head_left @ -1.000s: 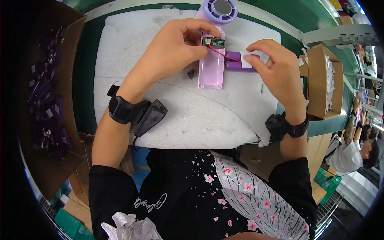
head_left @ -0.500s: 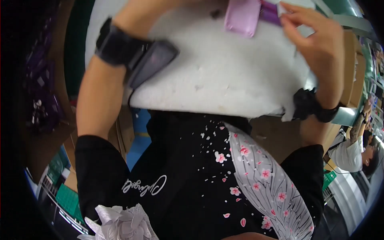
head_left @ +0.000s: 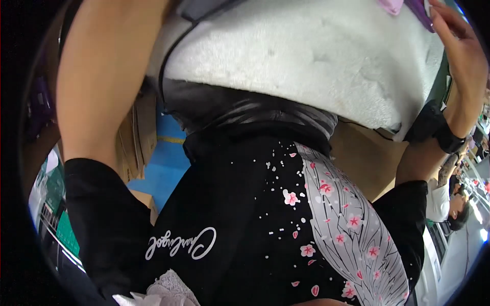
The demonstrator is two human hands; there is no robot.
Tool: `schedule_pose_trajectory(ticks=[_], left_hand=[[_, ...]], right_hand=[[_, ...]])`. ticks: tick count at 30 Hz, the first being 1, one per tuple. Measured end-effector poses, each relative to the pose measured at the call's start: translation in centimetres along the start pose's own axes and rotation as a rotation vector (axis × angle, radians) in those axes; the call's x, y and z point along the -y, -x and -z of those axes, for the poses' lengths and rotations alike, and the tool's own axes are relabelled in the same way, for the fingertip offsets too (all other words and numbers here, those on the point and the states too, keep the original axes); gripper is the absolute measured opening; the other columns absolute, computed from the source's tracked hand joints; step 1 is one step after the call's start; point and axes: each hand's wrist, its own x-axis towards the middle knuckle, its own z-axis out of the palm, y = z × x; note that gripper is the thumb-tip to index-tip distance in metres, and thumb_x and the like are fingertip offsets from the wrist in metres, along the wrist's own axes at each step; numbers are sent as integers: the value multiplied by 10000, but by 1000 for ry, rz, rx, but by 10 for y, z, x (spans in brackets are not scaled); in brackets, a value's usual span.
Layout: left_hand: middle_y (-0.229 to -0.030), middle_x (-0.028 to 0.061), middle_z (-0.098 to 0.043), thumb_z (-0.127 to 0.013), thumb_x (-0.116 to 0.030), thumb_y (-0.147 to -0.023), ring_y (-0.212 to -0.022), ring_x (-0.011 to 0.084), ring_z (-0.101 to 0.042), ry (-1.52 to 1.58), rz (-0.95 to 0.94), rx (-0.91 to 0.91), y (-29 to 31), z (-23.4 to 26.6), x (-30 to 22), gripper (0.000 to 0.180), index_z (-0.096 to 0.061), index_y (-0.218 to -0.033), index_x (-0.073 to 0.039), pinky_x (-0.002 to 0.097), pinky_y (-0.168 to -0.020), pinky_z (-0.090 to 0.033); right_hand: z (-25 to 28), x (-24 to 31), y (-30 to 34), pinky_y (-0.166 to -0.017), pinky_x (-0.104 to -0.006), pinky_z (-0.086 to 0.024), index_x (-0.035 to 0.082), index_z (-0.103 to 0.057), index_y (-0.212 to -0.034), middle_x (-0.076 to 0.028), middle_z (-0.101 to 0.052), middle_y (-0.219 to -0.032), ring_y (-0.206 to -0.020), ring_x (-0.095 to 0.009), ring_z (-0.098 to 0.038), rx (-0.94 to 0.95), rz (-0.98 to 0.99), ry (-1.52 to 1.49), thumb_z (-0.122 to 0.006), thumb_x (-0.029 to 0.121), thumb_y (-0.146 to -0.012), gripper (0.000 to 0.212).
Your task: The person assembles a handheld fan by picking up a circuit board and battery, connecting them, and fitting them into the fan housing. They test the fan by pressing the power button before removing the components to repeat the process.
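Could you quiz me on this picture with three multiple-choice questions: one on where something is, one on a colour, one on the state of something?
1. Where does the right hand show?
A. upper right corner
B. lower left corner
C. dead centre

2. What colour is the soft mat on the work surface?
A. red
B. white
C. yellow

3. What state is the left hand in, as far as the view shows?
A. open flat on the mat
B. out of the picture, only the forearm shows
C. resting in the lap

Answers:
1. A, the hand sits at the top right edge by purple parts.
2. B, the fuzzy mat is white.
3. B, the bare forearm runs off the top edge, so the hand is cut off.
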Motion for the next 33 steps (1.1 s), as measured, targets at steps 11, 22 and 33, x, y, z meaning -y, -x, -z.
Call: schedule_pose_trajectory(ticks=[11,22,33], left_hand=[[-1011,29,-646,-559,94,-760,-847,75,-581,88,152,57,17,-36,6,338,-671,-1069,16,218,-741,-483],[-908,70,-642,-625,15,-722,-719,136,-586,147,145,-11,42,-42,6,332,-732,-1022,-76,266,-664,-492],[-1126,113,-629,-622,68,-752,-846,120,-607,36,228,-4,45,-26,1,330,-710,-1061,-6,232,-737,-508]], right_hand=[[-21,-43,45,-709,-289,-525,-22,-703,-862,-135,-718,-1030,-781,-227,-681,53,202,-283,-727,42,-776,110],[-28,-20,67,-625,-344,-517,-20,-662,-787,-130,-712,-1004,-729,-270,-657,5,195,-336,-695,-12,-735,63],[-41,-8,61,-682,-351,-524,-16,-629,-776,-137,-683,-1020,-795,-280,-631,-56,130,-315,-690,22,-740,81]])
